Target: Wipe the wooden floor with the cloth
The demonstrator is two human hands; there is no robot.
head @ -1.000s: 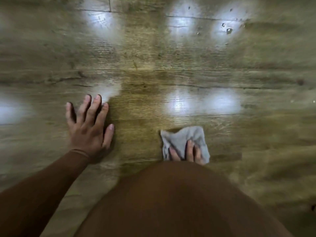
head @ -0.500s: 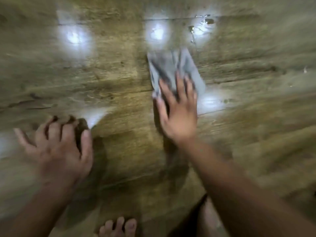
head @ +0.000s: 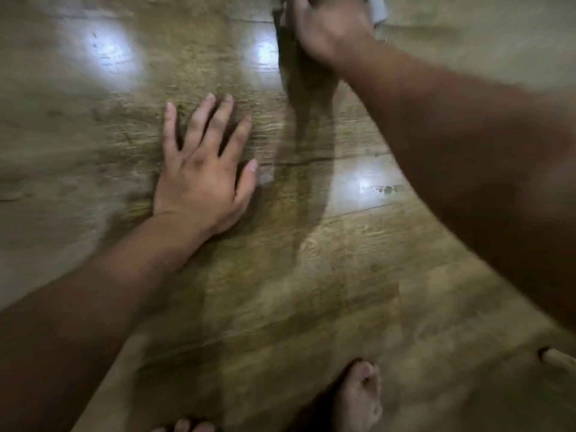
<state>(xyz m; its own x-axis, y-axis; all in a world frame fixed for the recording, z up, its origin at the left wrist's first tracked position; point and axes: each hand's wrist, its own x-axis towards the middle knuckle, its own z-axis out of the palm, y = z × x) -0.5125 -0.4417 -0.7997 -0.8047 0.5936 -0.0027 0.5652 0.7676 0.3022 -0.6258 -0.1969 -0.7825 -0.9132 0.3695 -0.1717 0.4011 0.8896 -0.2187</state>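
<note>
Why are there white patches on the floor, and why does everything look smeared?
Head view: the white patches are light reflected off the shiny wooden floor. Head view: motion blur smears the floor grain and the right arm; the left hand looks sharper. Head view: the right hand and cloth are cropped at the top edge.

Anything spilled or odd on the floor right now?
A few small droplets sit on the wooden floor in a bright reflection beside the right forearm, nearer the person than the cloth under the right hand. They look like unwiped liquid. Nothing else stands out.
</note>
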